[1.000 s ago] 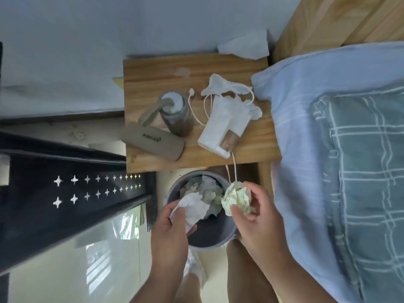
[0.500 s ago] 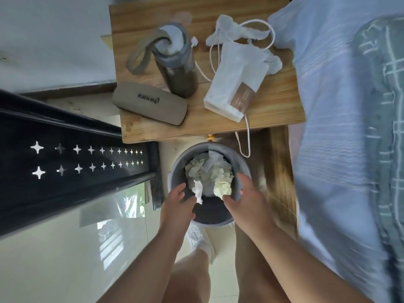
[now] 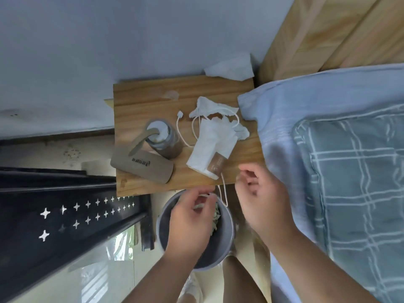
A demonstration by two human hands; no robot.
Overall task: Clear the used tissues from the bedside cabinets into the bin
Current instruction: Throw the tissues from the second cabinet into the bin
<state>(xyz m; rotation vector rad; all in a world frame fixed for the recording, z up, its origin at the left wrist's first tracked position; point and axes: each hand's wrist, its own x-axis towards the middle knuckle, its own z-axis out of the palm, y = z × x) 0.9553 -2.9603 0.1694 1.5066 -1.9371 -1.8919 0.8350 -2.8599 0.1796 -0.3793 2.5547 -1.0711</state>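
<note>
Bin: the grey bin [image 3: 228,235] is set on the floor just in front of the bedside cabinet's tabletop [image 3: 148,101]. Wads of used tissue [image 3: 216,218] are seen inside it, so part of the clearing is judged done.
Left hand: the left hand [image 3: 190,221] is held over the bin's mouth with its fingers curled. The view is blurred; something pale shows at the fingertips, and whether it is pinched cannot be told.
Right hand: the right hand [image 3: 260,197] is held by the tabletop's front corner, beside the bin, with its fingers loosely curled. Nothing is seen in it.
Left on the tabletop: a crumpled tissue [image 3: 209,107] lies towards the rear with a white cable [image 3: 180,130] looped across it. A second crumpled tissue [image 3: 241,133] touches the tissue pack [image 3: 209,149]. A flat tissue [image 3: 231,67] rests at the back edge against the wall.
Not for the bin: the tissue pack, bottle [image 3: 164,138] and glasses case [image 3: 142,166] are judged to stay.
Other cabinets: none is in view.
Progress: judged partway, with three tissues to be collected here.
</note>
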